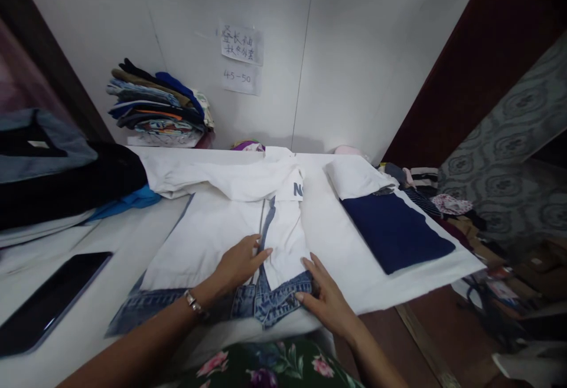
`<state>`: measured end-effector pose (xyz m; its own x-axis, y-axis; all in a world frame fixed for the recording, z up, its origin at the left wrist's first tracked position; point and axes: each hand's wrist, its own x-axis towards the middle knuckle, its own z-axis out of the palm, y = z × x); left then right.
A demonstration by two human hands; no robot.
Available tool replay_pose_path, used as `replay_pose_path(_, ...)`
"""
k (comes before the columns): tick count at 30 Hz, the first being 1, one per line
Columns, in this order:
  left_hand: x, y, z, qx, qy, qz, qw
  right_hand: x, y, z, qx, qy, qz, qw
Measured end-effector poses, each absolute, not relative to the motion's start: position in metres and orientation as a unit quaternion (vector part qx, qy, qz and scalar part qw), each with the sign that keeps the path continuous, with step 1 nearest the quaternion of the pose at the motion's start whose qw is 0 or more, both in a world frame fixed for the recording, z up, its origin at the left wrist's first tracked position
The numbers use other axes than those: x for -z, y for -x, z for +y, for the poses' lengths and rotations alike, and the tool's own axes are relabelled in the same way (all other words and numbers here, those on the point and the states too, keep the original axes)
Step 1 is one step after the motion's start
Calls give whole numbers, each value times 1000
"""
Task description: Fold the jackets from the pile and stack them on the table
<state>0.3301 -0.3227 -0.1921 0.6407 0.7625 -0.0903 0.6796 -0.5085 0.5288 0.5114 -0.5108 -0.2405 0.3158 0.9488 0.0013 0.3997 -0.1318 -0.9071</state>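
Note:
A white jacket (195, 246) with denim hem and cuffs lies spread on the table in front of me. One of its sleeves (283, 240) is laid down over the body, its denim cuff (283, 300) near the hem. Dark letters, partly folded away, show on the upper part. My left hand (239, 261) rests on the jacket beside this sleeve, thumb and fingers apart. At the cuff's right edge my right hand (326, 296) touches the fabric, its thumb and fingers spread. The fingertips of both hands are partly hard to make out.
On the left lie a phone (48, 299) and a heap of dark clothes (66, 187). A folded stack of clothes (157, 110) stands against the wall. Folded navy garment (394, 231) sits at right, a white one (357, 178) behind it. More clothes (447, 205) pile beyond the table's edge.

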Motion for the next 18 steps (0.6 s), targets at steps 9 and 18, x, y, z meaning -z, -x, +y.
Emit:
replay_pose_path(9,180,-352,-310,-54,-872,413,257,244,-502,-497,-317,649,-477,500)
replay_pose_path(18,176,-305,-387,-214,-931,218,202,194,-476,-468,-457,446,-211,740)
